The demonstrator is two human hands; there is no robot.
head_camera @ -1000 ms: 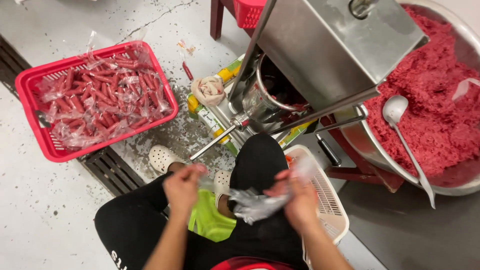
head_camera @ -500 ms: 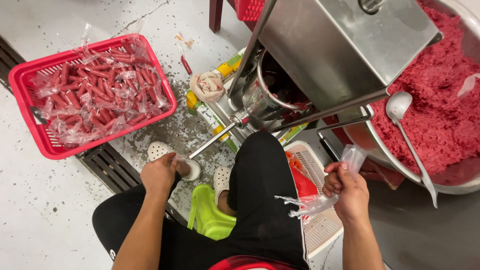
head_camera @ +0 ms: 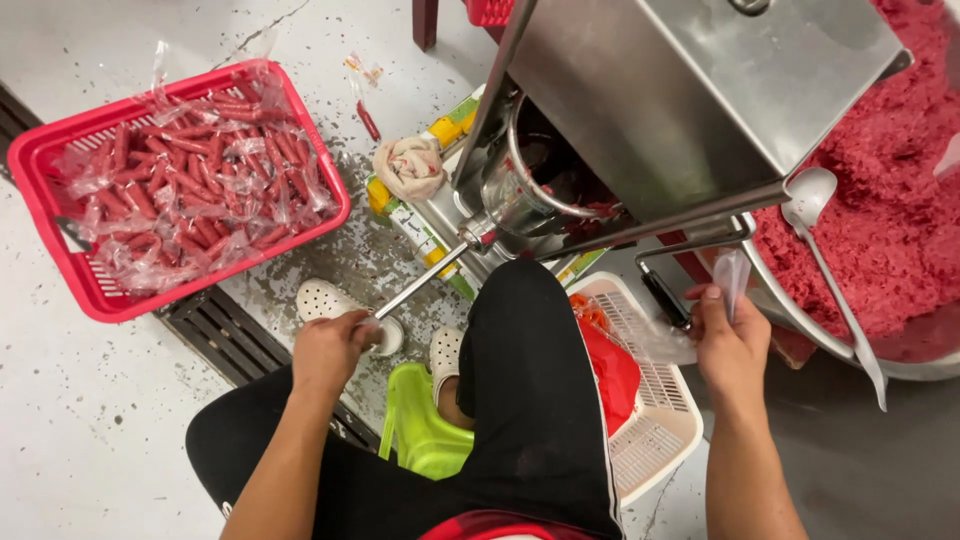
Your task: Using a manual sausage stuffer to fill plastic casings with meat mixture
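Note:
My left hand grips the end of the thin metal crank handle that sticks out of the steel sausage-stuffing machine. My right hand holds clear plastic casing bags up beside the machine's lower right frame. I sit on a low green stool, black trousers between my arms.
A red basket full of bagged red sausages stands on the floor at left, beside a floor drain grate. A white basket with red material sits by my right knee. A large steel bowl of minced meat with a ladle is at right.
My left hand moved from the plastic bags to the crank handle and closed on it. My right hand carried the bags rightward and up toward the machine.

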